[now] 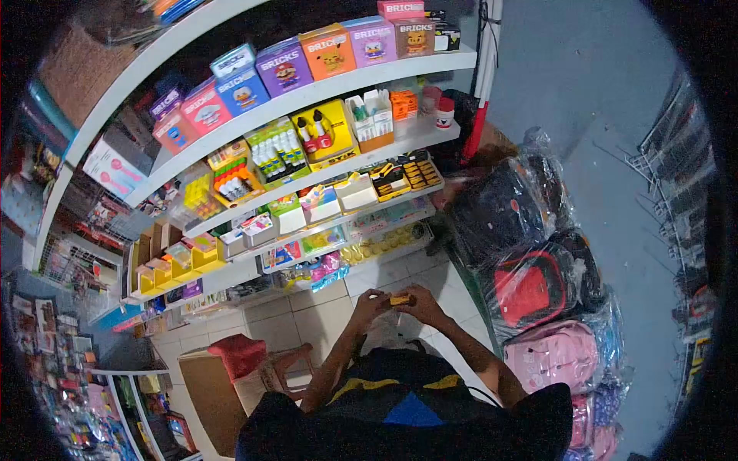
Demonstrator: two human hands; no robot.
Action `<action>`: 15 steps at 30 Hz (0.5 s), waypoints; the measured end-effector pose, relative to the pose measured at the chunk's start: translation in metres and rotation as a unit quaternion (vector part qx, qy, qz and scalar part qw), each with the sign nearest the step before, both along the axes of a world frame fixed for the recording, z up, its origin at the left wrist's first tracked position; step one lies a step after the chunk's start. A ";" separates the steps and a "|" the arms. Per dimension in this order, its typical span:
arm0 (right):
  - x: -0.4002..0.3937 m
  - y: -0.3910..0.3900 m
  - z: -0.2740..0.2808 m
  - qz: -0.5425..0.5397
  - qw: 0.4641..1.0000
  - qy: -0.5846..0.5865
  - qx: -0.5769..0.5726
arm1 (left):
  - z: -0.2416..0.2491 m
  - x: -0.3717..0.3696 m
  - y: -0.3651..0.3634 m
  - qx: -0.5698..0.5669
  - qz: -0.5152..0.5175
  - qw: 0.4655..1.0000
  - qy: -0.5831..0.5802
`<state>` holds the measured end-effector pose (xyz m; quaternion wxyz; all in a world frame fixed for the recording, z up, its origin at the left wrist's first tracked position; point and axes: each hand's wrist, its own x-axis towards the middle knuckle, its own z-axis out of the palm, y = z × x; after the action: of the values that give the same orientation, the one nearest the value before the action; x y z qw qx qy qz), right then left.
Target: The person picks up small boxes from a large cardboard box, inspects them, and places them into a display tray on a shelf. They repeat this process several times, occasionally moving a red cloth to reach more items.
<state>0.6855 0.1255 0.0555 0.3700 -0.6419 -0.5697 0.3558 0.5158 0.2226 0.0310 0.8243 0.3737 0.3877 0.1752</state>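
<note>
- Largest around you is the white shelving unit (307, 90), its curved tiers stacked with goods, ahead of you and to your left.
- The pale tiled floor (269, 311) shows below the shelves and around your body.
- Along your right side, plastic-wrapped bags lie in a row: a dark bag (496, 207) farthest ahead, then a red bag (530, 288), then a pink bag (553, 353) nearest you.
- To your left, a brown cardboard piece (207, 399) stands on the floor, with a red cloth (237, 355) beside its upper edge.
- On an upper tier, you have a line of colored boxes marked BRICKS (284, 73).
- One tier down sits a yellow display box (327, 134) of red-and-black bottles; lower, near the right end, are yellow-and-black packs (419, 175).
- Your left hand (373, 301) and right hand (420, 303) meet in front of your torso, above the floor and apart from the shelves.
- Smallest is the yellow item (400, 300) between your hands; the fingers of both grip it, one hand at each end. Its markings are too small to read.
</note>
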 end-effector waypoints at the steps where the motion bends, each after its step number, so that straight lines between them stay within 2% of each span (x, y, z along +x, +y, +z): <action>1: 0.006 0.005 -0.003 -0.001 1.000 -0.007 0.012 | -0.001 0.005 0.004 0.016 -0.001 1.000 -0.010; 3: 0.017 0.015 -0.006 0.000 0.998 -0.055 -0.004 | 0.001 0.016 0.014 0.047 -0.004 0.998 -0.032; 4: 0.024 0.021 -0.007 0.002 0.997 -0.081 -0.012 | 0.003 0.021 0.023 0.006 -0.007 1.000 -0.023; 7: 0.039 0.043 -0.002 0.013 0.999 -0.051 -0.007 | 0.001 0.039 0.045 0.005 0.016 1.000 -0.019; 10: 0.054 0.064 -0.008 0.022 0.991 -0.121 0.055 | -0.010 0.051 0.069 0.035 0.023 0.998 -0.045; 11: 0.058 0.071 -0.008 0.027 0.990 -0.120 0.064 | -0.008 0.053 0.074 0.051 0.028 0.997 -0.058; 12: 0.063 0.079 -0.008 0.034 0.990 -0.119 0.072 | 0.005 0.058 0.082 0.074 0.007 0.997 0.028; 14: 0.074 0.095 -0.015 0.037 0.995 -0.076 0.054 | -0.020 0.062 0.098 0.142 0.035 0.989 -0.029; 15: 0.081 0.103 -0.025 0.035 0.998 -0.035 0.026 | -0.017 0.065 0.104 0.070 0.069 0.994 -0.050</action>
<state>0.7663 0.2288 0.0302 0.3536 -0.6239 -0.6135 0.3306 0.5810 0.3268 0.0142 0.8004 0.3938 0.3575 0.2764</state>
